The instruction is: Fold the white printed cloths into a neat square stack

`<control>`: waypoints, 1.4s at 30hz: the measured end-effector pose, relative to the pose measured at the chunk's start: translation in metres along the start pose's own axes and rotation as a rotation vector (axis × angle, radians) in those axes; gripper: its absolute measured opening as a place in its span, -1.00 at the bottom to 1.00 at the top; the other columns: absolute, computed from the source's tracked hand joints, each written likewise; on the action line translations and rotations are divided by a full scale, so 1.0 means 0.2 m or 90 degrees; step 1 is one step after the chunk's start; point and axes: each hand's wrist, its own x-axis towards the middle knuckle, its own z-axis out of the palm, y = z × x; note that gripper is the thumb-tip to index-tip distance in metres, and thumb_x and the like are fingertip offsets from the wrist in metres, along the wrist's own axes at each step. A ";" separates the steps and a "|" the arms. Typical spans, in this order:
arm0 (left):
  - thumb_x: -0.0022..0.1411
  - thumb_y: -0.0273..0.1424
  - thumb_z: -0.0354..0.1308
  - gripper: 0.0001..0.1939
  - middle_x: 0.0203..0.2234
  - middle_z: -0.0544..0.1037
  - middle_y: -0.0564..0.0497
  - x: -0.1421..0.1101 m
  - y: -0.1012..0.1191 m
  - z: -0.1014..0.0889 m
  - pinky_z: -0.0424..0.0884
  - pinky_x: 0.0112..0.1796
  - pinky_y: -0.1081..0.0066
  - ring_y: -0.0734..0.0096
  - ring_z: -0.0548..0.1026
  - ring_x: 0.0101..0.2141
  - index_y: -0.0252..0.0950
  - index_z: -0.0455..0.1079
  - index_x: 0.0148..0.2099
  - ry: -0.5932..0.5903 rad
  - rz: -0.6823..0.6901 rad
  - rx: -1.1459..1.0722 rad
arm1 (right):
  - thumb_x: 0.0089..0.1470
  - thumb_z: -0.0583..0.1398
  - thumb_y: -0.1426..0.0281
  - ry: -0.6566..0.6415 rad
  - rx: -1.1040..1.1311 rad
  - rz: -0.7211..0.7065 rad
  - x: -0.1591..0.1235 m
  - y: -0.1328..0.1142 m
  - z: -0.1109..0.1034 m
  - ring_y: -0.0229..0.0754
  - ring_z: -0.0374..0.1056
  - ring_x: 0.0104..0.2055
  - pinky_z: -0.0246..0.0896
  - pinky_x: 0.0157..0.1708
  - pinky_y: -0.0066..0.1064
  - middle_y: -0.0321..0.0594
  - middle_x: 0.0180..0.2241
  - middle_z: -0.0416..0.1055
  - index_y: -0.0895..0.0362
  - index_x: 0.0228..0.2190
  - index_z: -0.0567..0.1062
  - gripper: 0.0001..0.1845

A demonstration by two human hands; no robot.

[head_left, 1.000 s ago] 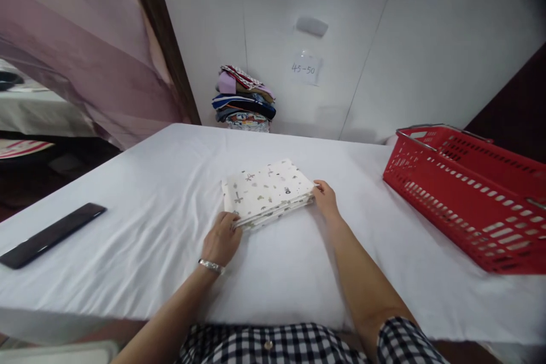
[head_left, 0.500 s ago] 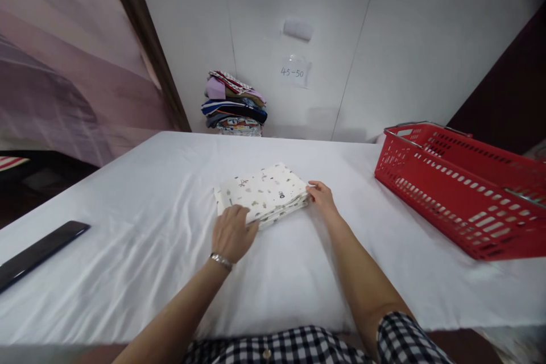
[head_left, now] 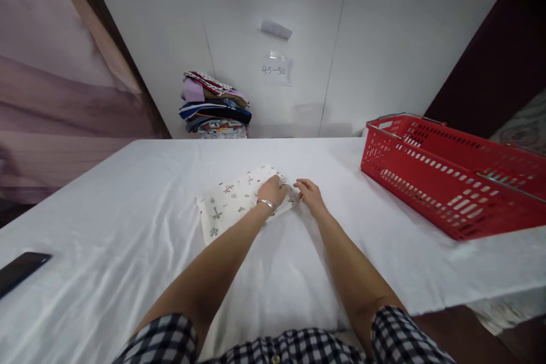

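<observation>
Left hand (head_left: 272,190): laid over the right part of the patterned cloth (head_left: 230,202), palm down, fingers curled near its edge; whether they pinched the fabric could not be told. Right hand (head_left: 311,196): at the cloth's right corner, fingers partly bent; contact unclear. Step, as judged: adjusting that edge of the folded cloth; the next move seemed to call for a light fingertip hold. Forearms: reached forward, converging. Cloth: flat on the white-covered table (head_left: 140,284). Beyond, right: red basket (head_left: 430,182). Behind: textile stack (head_left: 215,107).
</observation>
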 end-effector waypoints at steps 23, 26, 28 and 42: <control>0.19 -0.40 -0.10 -0.75 -0.15 0.44 -0.13 -0.05 0.06 0.00 0.31 -0.22 0.33 0.24 0.44 -0.15 -0.28 0.30 -0.12 -0.058 0.148 0.159 | 0.00 0.02 0.45 -0.061 -0.474 -0.166 -0.03 0.02 -0.06 -0.25 0.28 -0.37 0.05 -0.38 -0.47 -0.28 -0.39 0.44 0.07 -0.35 0.42 -0.80; 0.20 -0.38 -0.11 -0.75 -0.17 0.44 -0.12 -0.04 0.07 0.02 0.32 -0.21 0.34 0.24 0.43 -0.13 -0.28 0.30 -0.12 -0.048 0.153 0.157 | -0.05 0.03 0.46 -0.044 -0.334 -0.165 0.00 0.06 -0.04 -0.28 0.27 -0.43 0.09 -0.41 -0.48 -0.34 -0.45 0.42 0.07 -0.39 0.39 -0.83; 0.21 -0.33 -0.10 -0.75 -0.17 0.45 -0.10 -0.03 0.07 0.03 0.32 -0.21 0.35 0.25 0.42 -0.13 -0.26 0.30 -0.13 -0.052 0.147 0.149 | -0.13 0.05 0.47 -0.037 -0.192 -0.089 0.02 0.08 -0.03 -0.30 0.26 -0.51 0.13 -0.48 -0.49 -0.37 -0.54 0.38 0.09 -0.44 0.37 -0.86; 0.25 -0.29 -0.13 -0.69 -0.13 0.40 -0.13 -0.10 0.08 0.13 0.30 -0.18 0.30 0.21 0.35 -0.08 -0.26 0.32 -0.05 -0.009 0.166 0.111 | -0.13 0.21 0.19 -0.044 0.074 0.113 0.00 0.03 -0.01 -0.27 0.33 -0.52 0.20 -0.61 -0.50 -0.28 -0.48 0.42 0.14 -0.20 0.38 -0.57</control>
